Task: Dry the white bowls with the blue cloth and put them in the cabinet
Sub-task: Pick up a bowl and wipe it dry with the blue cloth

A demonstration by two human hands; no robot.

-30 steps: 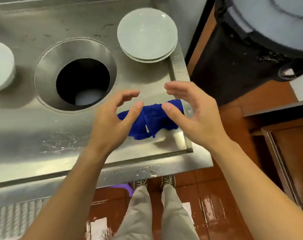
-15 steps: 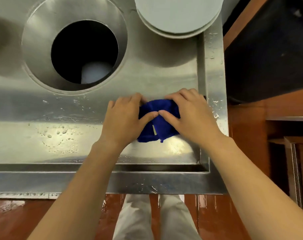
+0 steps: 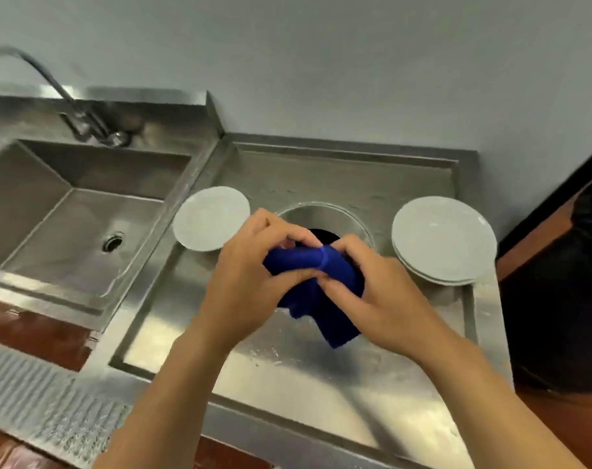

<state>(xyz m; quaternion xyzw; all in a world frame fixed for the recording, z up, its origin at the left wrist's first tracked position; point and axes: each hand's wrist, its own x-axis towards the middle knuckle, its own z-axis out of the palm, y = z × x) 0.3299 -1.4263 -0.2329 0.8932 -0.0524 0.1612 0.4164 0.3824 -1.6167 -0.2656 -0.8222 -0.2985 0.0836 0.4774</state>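
Note:
The blue cloth (image 3: 316, 289) hangs bunched above the steel counter, gripped from both sides. My left hand (image 3: 250, 275) pinches its left part and my right hand (image 3: 372, 292) pinches its right part; a corner dangles below. A white bowl (image 3: 210, 218) sits upside down on the counter to the left of my hands. A stack of two white bowls (image 3: 443, 240) rests at the right end of the counter. No cabinet shows in the head view.
A round waste hole (image 3: 325, 221) opens in the steel counter (image 3: 355, 360) just behind my hands. A sink basin (image 3: 74, 225) with a tap (image 3: 81, 126) lies to the left. A dark bin (image 3: 565, 299) stands right of the counter, over a red tiled floor.
Both hands closed on the blue cloth and lifted it off the counter. The view swung up and back, bringing the sink, the tap and the wall into sight.

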